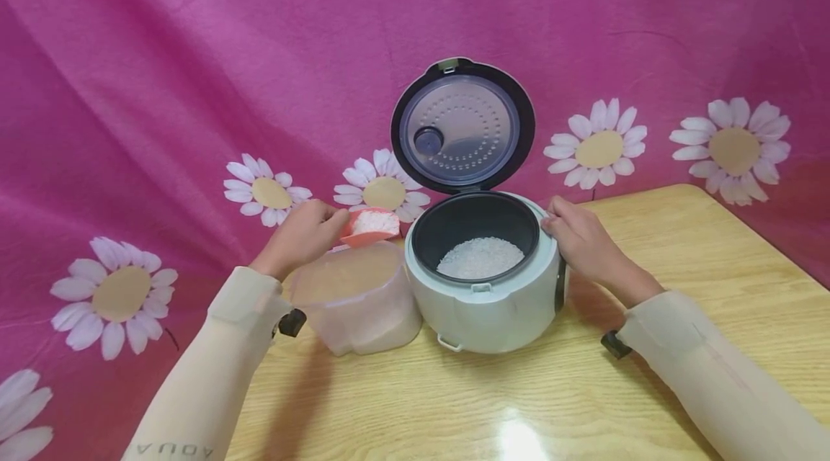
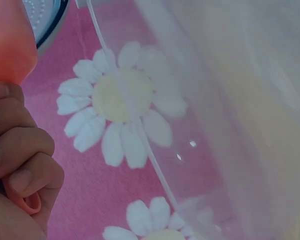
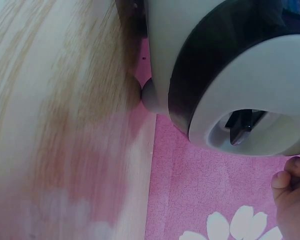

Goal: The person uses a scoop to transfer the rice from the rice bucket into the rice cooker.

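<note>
Holding an orange scoop [image 1: 368, 238] of rice [image 1: 379, 221] by its handle [image 2: 26, 205] in a curled left hand [image 1: 303, 234], near the box [image 1: 363, 313]. Probably light, stiff, easy to spill; best held there, level. Gripping the cooker [image 1: 483, 320] with the right hand [image 1: 583, 239].

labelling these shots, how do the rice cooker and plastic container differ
The rice cooker is round and opaque; the plastic container is boxier and translucent. The rice cooker, its lid raised, stands taller than the plastic container. Both rest side by side on the table.
</note>
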`<state>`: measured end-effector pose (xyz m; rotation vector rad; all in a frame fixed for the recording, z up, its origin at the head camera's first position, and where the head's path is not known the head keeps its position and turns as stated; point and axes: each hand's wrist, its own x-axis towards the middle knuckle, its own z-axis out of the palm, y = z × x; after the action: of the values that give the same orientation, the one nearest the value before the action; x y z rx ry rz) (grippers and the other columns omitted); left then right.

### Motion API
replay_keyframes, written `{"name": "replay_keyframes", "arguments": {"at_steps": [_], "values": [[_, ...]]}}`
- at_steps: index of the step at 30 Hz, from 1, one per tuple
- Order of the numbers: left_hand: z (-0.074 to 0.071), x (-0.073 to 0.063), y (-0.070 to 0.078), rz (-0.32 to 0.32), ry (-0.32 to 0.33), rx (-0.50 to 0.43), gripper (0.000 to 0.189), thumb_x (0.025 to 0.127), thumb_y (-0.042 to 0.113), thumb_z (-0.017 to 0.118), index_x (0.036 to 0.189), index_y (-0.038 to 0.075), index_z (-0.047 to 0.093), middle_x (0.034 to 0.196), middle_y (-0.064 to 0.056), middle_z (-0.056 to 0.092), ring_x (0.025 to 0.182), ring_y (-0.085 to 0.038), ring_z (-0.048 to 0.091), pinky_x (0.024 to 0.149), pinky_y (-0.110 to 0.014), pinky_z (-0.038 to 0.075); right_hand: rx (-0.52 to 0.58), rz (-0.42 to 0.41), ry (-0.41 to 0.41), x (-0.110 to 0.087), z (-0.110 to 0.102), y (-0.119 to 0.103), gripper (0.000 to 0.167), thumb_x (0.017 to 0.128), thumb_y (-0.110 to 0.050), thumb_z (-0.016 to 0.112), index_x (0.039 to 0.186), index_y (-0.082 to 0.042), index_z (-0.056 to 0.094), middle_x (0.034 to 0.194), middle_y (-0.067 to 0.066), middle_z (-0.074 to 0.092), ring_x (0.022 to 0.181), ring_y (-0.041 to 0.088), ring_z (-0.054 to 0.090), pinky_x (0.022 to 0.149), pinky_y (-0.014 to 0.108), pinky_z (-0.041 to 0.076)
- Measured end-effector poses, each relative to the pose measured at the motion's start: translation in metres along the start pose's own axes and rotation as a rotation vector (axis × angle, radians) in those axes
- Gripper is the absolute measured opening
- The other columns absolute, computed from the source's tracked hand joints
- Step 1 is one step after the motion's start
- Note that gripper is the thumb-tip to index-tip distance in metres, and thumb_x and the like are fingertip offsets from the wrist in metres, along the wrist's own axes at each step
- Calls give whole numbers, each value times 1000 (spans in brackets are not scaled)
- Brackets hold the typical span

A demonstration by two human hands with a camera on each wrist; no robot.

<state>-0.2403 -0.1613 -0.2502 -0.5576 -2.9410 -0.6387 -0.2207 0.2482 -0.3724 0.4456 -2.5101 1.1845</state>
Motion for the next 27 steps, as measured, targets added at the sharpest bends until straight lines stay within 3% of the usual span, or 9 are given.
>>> {"name": "replay_keyframes", "arguments": {"at_steps": [15,20,27], "values": [[1,17,32,55,-17,94,42,98,30,50,60,13,57,55,2,38,53,-16,37,55,-29,35,-8,1,-2,0,1,2,17,104,-20,40,94,-9,49,81,8,49,80,23,50,66,28,44],[0,20,38,45,-45,130,39,96,29,51,61,13,58,56,0,43,56,-19,44,58,-30,39,-7,5,-5,0,0,1,17,104,-20,41,94,-9,49,81,8,49,79,22,49,66,28,44],[4,25,42,89,-57,188,39,96,29,52,60,14,57,55,1,44,53,-18,43,55,-29,37,0,2,1,0,-1,0,18,104,-20,40,93,-9,49,80,8,48,79,23,49,66,29,43]]}}
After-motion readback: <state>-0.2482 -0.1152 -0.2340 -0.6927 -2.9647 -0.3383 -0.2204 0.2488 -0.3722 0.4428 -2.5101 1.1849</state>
